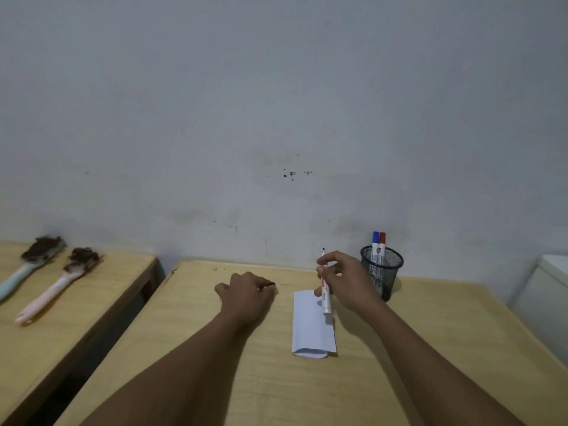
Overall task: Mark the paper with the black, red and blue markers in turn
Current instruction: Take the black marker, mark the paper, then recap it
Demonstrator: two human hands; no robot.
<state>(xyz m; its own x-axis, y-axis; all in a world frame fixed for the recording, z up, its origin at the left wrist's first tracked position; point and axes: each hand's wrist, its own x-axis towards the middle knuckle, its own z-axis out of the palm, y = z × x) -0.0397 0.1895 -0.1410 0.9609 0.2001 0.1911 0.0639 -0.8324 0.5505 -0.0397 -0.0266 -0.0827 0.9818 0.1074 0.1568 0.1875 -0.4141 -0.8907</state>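
A folded white paper (311,327) lies on the wooden desk (276,379). My right hand (347,281) hovers over the paper's far end and grips a white-bodied marker (326,302). The marker is uncapped, with its black tip pointing up and its tail over the paper. My left hand (246,295) rests on the desk left of the paper, closed in a fist. A small dark cap (271,284) peeks out at its fingertips. The blue marker (375,241) and the red marker (382,241) stand capped in a black mesh pen holder (384,272) behind my right hand.
A second wooden desk (61,318) stands to the left across a dark gap, with two dirty brushes (55,281) on it. A grey wall runs right behind both desks. A white object (550,287) sits at the right edge.
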